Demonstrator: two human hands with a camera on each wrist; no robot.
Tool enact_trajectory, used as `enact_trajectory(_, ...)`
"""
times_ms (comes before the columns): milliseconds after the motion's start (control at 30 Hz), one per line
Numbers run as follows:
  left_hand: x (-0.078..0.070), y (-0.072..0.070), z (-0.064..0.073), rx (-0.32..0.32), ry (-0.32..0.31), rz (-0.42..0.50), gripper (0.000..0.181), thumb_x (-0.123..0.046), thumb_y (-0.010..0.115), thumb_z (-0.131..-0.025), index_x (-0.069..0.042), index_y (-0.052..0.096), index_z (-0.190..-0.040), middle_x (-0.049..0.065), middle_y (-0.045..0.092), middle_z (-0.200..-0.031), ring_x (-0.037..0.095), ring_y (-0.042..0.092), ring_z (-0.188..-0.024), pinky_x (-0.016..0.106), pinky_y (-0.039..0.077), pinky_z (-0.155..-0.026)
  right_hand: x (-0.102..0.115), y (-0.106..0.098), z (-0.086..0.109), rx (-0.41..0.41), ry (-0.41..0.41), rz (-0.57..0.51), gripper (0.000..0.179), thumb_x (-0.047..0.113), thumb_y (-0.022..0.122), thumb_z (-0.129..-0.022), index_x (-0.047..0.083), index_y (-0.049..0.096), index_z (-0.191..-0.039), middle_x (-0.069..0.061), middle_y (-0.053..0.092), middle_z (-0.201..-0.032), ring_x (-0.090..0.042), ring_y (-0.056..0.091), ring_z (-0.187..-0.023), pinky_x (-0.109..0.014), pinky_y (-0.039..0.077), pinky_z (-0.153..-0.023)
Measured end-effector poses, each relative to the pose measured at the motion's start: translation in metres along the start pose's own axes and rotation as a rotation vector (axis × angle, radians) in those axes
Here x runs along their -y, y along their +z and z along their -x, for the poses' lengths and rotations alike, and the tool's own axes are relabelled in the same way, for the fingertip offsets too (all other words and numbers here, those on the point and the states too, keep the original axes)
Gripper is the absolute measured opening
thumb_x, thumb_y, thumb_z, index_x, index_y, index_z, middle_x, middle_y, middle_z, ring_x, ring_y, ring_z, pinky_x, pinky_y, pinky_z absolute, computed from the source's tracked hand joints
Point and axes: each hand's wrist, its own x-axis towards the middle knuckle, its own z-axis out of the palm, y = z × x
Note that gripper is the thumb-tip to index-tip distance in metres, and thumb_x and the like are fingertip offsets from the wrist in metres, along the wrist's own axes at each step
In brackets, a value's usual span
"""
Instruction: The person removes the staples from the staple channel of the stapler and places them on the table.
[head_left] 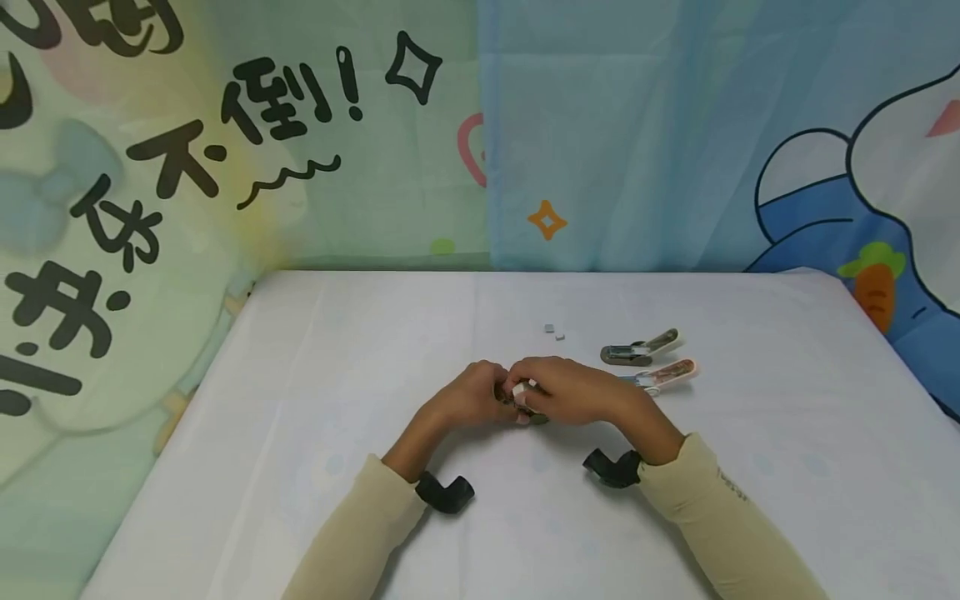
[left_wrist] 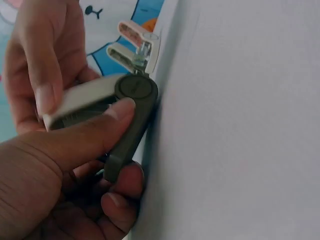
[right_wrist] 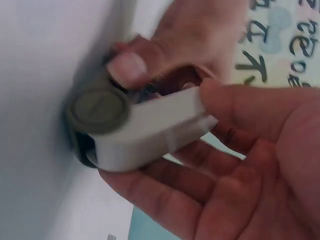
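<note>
Both hands hold a small stapler (left_wrist: 136, 87), its dark green half and white half swung apart at a round pivot. The left hand (head_left: 480, 392) pinches the green half, with the thumb lying along its side near the pivot. On the white half, the right hand (head_left: 566, 390) has its thumb at the free end and its fingers beneath, as the right wrist view shows. The inside of the stapler (right_wrist: 150, 130) is mostly hidden by fingers. In the head view the hands cover most of it.
Right of the hands lie two more opened staplers, one grey-green (head_left: 630, 354) and one with a pink part (head_left: 671, 375), close to the right forearm. Two tiny grey pieces, perhaps staple strips (head_left: 549, 328), lie beyond the hands on the white tabletop (head_left: 360, 333). A printed curtain (head_left: 637, 150) hangs behind.
</note>
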Motion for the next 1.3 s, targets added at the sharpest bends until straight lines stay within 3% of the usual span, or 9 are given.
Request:
enact_trajectory(167, 0.0, -0.001, 0.0, 0.02, 0.001, -0.026, 0.02, -0.014, 0.087, -0.074, -0.009, 0.069, -0.08, -0.004, 0.058, -0.073, 0.01, 0.047, -0.067, 0.023, 0.039, -0.06, -0.008, -0.008, 0.005, 0.028, 0.024, -0.118, 0.017, 0.006, 0.052, -0.093, 0.014, 0.063, -0.104, 0.003, 0.062, -0.096, -0.012, 0.055, -0.075, -0.033, 0.045, -0.069)
enact_trajectory(433, -0.002, -0.011, 0.001, 0.065, -0.029, -0.019, 0.019, -0.009, 0.085, -0.075, -0.008, 0.072, -0.088, -0.003, 0.063, -0.082, 0.012, 0.05, -0.072, 0.025, 0.041, -0.062, -0.014, -0.027, 0.016, 0.003, -0.004, -0.153, 0.014, -0.001, 0.062, -0.084, 0.01, 0.066, -0.09, 0.002, 0.061, -0.09, -0.017, 0.056, -0.08, -0.031, 0.049, -0.07)
enact_trajectory(733, 0.004, -0.009, -0.005, -0.044, -0.021, 0.035, 0.021, -0.012, 0.084, -0.077, -0.004, 0.072, -0.092, -0.001, 0.064, -0.084, 0.012, 0.054, -0.072, 0.024, 0.044, -0.063, -0.022, -0.043, 0.032, -0.074, 0.117, -0.047, 0.015, -0.004, 0.064, -0.083, 0.008, 0.073, -0.086, -0.002, 0.07, -0.097, -0.015, 0.064, -0.084, -0.032, 0.052, -0.071)
enact_trajectory(967, 0.011, -0.001, -0.002, -0.055, -0.053, 0.037, 0.023, -0.012, 0.087, -0.073, -0.005, 0.072, -0.089, -0.002, 0.063, -0.084, 0.012, 0.054, -0.073, 0.024, 0.045, -0.063, -0.024, -0.034, 0.028, 0.009, 0.156, 0.111, 0.013, 0.008, 0.064, -0.088, 0.013, 0.073, -0.081, 0.005, 0.068, -0.09, -0.011, 0.06, -0.084, -0.034, 0.048, -0.074)
enact_trajectory(1100, 0.009, 0.001, -0.001, -0.066, -0.038, 0.03, 0.022, -0.012, 0.087, -0.073, -0.005, 0.073, -0.089, -0.003, 0.065, -0.083, 0.01, 0.058, -0.073, 0.024, 0.047, -0.064, -0.017, -0.026, 0.022, -0.074, 0.09, 0.176, 0.012, 0.009, 0.062, -0.091, 0.012, 0.071, -0.085, 0.007, 0.065, -0.09, -0.015, 0.059, -0.087, -0.037, 0.047, -0.077)
enact_trajectory(1200, 0.006, 0.0, -0.002, -0.069, -0.03, 0.017, 0.021, -0.013, 0.087, -0.073, -0.005, 0.074, -0.087, -0.004, 0.066, -0.081, 0.009, 0.059, -0.071, 0.023, 0.047, -0.063, -0.01, -0.017, 0.015, -0.136, 0.032, 0.135, 0.01, 0.006, 0.06, -0.091, 0.009, 0.07, -0.089, 0.005, 0.061, -0.089, -0.017, 0.056, -0.085, -0.037, 0.047, -0.076)
enact_trajectory(1300, 0.005, 0.0, -0.003, -0.067, -0.017, 0.013, 0.02, -0.012, 0.088, -0.072, -0.005, 0.074, -0.085, -0.004, 0.066, -0.077, 0.008, 0.056, -0.068, 0.023, 0.046, -0.061, -0.006, -0.007, 0.006, -0.14, 0.035, 0.089, 0.01, 0.005, 0.06, -0.092, 0.008, 0.07, -0.092, 0.004, 0.058, -0.089, -0.012, 0.053, -0.078, -0.032, 0.046, -0.07)
